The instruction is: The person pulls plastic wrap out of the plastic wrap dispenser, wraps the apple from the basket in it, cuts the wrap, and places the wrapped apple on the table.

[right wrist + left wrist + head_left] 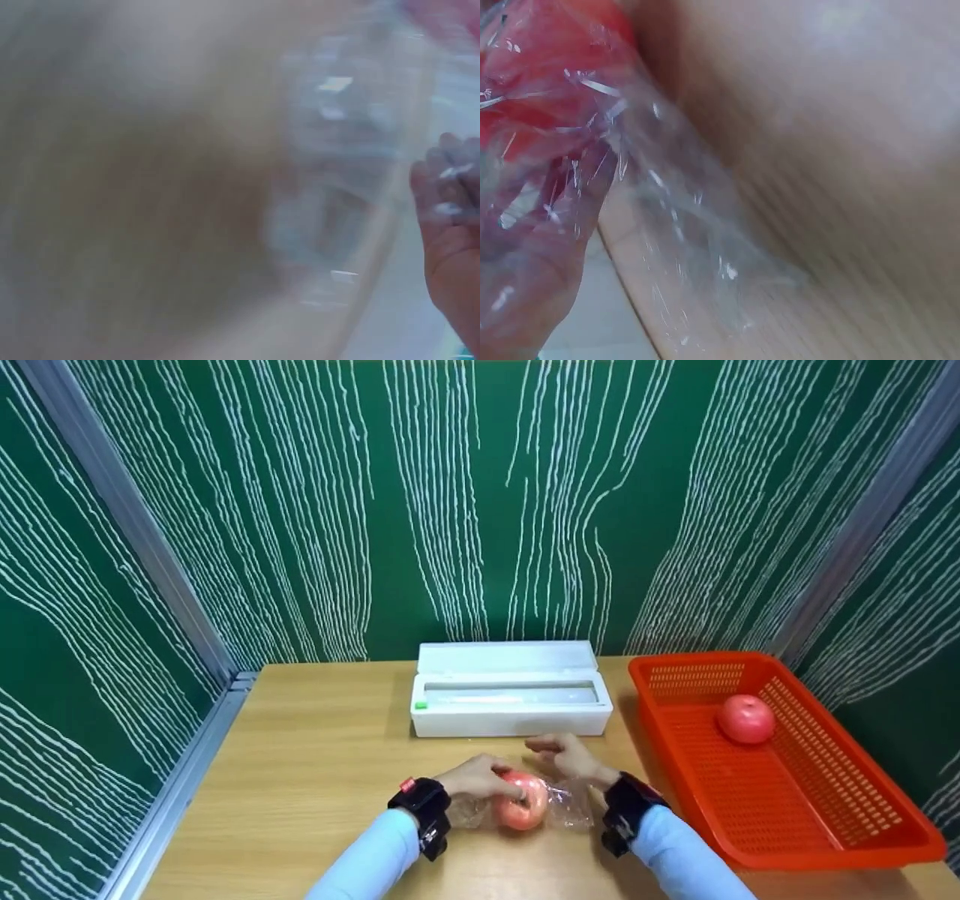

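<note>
A round red apple-like fruit (523, 802) stands on the wooden table, with clear cling film (568, 804) around it and spreading out on both sides. My left hand (480, 777) grips the fruit from the left, its fingers over the top. The left wrist view shows wrinkled film (697, 225) trailing from the fruit (547, 60) and covering part of that hand. To the fruit's upper right, my right hand (568, 757) has its fingers apart from the fruit. In the blurred right wrist view, film (337, 150) lies beside the right hand (454, 225).
Behind the hands sits a white cling film box (512, 723), its lid raised. An orange-red plastic basket (757, 795) on the right holds another red fruit (746, 718). Green walls (495, 547) with white streaks surround the wooden table (315, 735).
</note>
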Demonstrator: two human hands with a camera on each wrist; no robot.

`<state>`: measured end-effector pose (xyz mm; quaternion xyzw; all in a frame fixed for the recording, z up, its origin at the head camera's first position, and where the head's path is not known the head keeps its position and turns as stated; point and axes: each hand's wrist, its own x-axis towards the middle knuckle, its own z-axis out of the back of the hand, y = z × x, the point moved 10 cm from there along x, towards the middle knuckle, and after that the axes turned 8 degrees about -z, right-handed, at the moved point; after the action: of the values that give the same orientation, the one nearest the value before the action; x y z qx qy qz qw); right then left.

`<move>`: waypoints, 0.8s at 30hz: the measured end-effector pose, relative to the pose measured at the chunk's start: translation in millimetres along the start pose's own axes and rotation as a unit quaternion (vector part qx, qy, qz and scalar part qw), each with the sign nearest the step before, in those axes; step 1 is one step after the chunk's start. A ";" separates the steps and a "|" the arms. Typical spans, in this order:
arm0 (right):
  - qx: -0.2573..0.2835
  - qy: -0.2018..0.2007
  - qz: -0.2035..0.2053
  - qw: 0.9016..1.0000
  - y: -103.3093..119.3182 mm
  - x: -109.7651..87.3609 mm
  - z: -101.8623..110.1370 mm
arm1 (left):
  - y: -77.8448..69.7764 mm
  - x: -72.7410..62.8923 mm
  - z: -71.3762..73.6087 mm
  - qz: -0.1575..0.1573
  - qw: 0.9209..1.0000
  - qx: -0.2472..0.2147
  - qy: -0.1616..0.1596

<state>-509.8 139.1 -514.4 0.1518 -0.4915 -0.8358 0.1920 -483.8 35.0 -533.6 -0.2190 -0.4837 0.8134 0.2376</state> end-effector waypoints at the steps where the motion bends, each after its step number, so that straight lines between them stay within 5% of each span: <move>1: -0.005 -0.008 -0.013 1.000 4.0 -3.7 2.6 | 2.1 1.9 1.0 0.003 1.000 0.005 -0.001; 5: -0.129 -0.003 -0.016 0.992 31.9 -20.1 -0.1 | 7.6 8.2 7.2 0.008 1.000 0.011 -0.014; 9: -0.282 0.009 0.001 0.959 45.5 -26.9 -7.6 | 2.8 13.3 14.9 -0.003 0.999 0.015 -0.037; 13: -0.319 0.003 0.008 0.948 42.2 -25.2 -11.0 | -8.9 7.5 16.8 -0.020 0.995 0.072 -0.071; 16: -0.298 0.003 0.020 0.954 40.9 -22.2 -10.6 | -26.8 0.8 9.2 -0.066 0.976 0.195 -0.067; 21: -0.266 0.026 0.008 0.964 35.4 -19.1 -11.7 | -39.6 -10.4 -5.4 -0.125 0.926 0.350 -0.074; 24: -0.260 0.011 -0.007 0.966 35.4 -21.3 -7.4 | -37.6 -10.8 -3.9 -0.127 0.921 0.357 -0.094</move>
<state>-481.7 127.8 -485.3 0.1095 -0.2543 -0.9343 0.2246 -466.3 46.9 -500.4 0.0216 -0.2052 0.9119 0.3548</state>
